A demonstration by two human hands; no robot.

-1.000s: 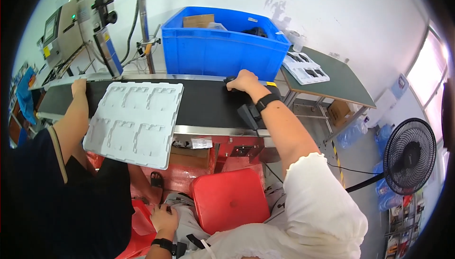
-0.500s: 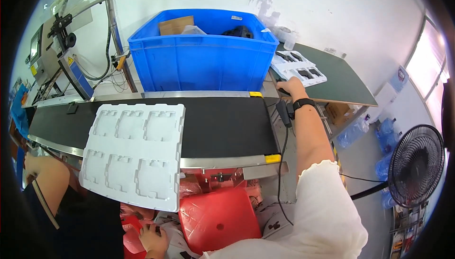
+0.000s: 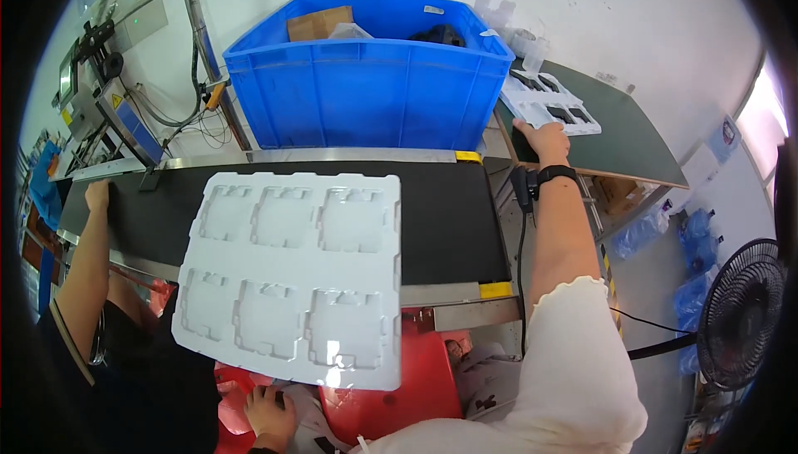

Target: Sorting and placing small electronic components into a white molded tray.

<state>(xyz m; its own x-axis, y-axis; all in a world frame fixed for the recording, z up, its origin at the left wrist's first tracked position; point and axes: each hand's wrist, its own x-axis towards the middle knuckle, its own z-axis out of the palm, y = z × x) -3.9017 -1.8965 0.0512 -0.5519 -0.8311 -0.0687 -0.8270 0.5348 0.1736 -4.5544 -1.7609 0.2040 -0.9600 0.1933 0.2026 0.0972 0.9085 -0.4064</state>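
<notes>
The right arm stretches straight out, its hand (image 3: pixel 544 140) flat with an open grip on the near edge of the white tray of dark parts (image 3: pixel 550 105) on the green tabletop (image 3: pixel 632 134), while the left hand (image 3: pixel 268 411) stays low, fingers closed on the empty white blister tray (image 3: pixel 291 275) overhanging the black conveyor belt (image 3: pixel 440 213).

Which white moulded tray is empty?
The large white tray overhanging the black conveyor belt: all six pockets empty. The smaller tray at the right hand holds dark parts.
</notes>
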